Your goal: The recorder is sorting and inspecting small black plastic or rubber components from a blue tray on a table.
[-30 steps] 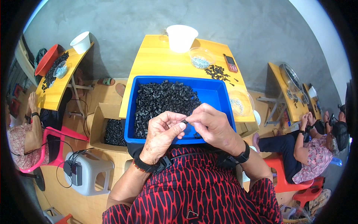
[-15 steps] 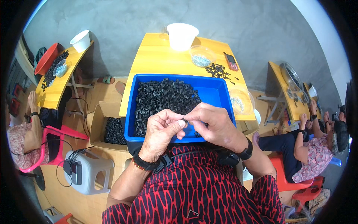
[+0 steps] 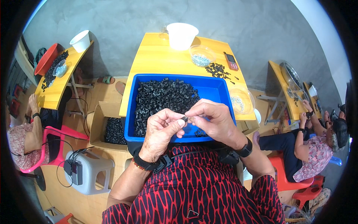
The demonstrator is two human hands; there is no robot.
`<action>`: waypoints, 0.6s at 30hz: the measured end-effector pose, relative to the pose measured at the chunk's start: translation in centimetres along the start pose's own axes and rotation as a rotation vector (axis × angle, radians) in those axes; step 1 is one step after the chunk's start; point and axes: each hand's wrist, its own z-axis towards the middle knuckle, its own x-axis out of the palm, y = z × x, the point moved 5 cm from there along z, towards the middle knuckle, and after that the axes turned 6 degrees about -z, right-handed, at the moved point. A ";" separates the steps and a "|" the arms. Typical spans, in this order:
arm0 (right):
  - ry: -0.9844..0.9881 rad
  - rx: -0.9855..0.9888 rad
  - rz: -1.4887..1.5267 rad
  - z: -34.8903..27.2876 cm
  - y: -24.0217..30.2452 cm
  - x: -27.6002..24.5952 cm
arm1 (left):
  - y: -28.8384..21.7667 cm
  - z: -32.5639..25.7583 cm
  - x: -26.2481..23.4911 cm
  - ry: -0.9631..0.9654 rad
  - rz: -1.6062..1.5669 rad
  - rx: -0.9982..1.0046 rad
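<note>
Over the front of a blue tray (image 3: pixel 220 98), my left hand (image 3: pixel 161 130) pinches a small black plastic piece (image 3: pixel 185 118) between thumb and forefinger. My right hand (image 3: pixel 214 121) meets it from the right, thumb and forefinger closed at the piece; what they grip, if anything, is too small to make out. Small hollow black pieces (image 3: pixel 164 97) are heaped in the tray's left part. A few more black pieces (image 3: pixel 200 133) lie in the tray under my right hand.
On the yellow table (image 3: pixel 154 56) stand a white bucket (image 3: pixel 182 36), a clear bowl of screws (image 3: pixel 201 59), another clear bowl (image 3: pixel 241 101), loose black pieces (image 3: pixel 217 70) and a red-and-black handheld device (image 3: pixel 231 61). A cardboard box (image 3: pixel 99 125) sits left. People work at both side tables.
My right hand's fingers have shifted slightly and straightened, so more of the black piece shows. My left hand stays in place. At the right table, a co-worker's hand has moved.
</note>
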 end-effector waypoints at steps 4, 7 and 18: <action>0.002 -0.022 -0.024 -0.2 -0.1 0.1 | 0.0 0.0 0.0 0.019 0.003 0.017; 0.004 -0.027 -0.042 -0.4 0.1 0.2 | 0.0 0.0 0.1 0.019 -0.005 0.019; 0.012 -0.082 0.019 0.2 0.2 -0.4 | -0.2 0.1 0.5 0.022 -0.061 -0.031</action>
